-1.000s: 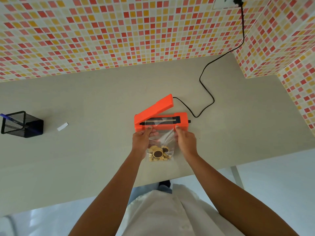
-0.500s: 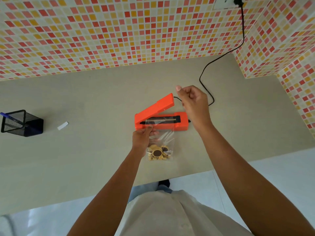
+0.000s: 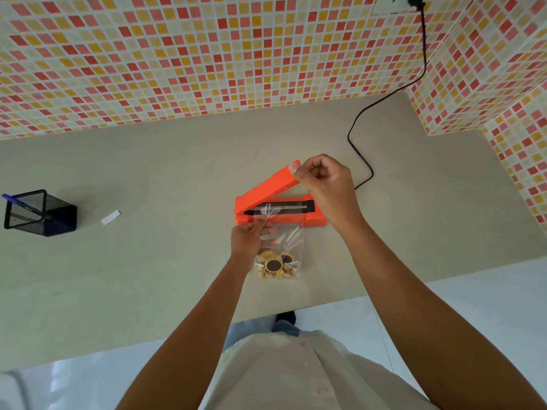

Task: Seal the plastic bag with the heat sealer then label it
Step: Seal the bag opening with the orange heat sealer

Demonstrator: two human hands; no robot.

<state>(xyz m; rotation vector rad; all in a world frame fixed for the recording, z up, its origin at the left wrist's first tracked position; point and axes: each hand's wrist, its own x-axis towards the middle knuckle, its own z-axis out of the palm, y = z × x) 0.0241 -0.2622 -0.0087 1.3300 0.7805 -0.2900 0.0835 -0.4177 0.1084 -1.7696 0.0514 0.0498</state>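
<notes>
An orange heat sealer [image 3: 263, 190] sits mid-table with its lid raised at an angle. A clear plastic bag [image 3: 282, 250] holding several round wooden and dark pieces lies in front of it, its open top edge laid across the black sealing strip. My left hand [image 3: 248, 239] pinches the bag's left upper part just before the sealer. My right hand [image 3: 324, 184] is at the raised lid's free end, thumb and fingertip touching its tip. A small white label [image 3: 110, 217] lies flat to the left.
A black mesh pen holder [image 3: 40, 213] with a blue pen stands at the far left. The sealer's black cord [image 3: 362, 155] runs right and up the tiled wall to a socket [image 3: 393, 4]. The table's near edge is just below the bag.
My right hand let go of the bag's right corner, rose, and came to the tip of the raised lid. My left hand stayed on the bag.
</notes>
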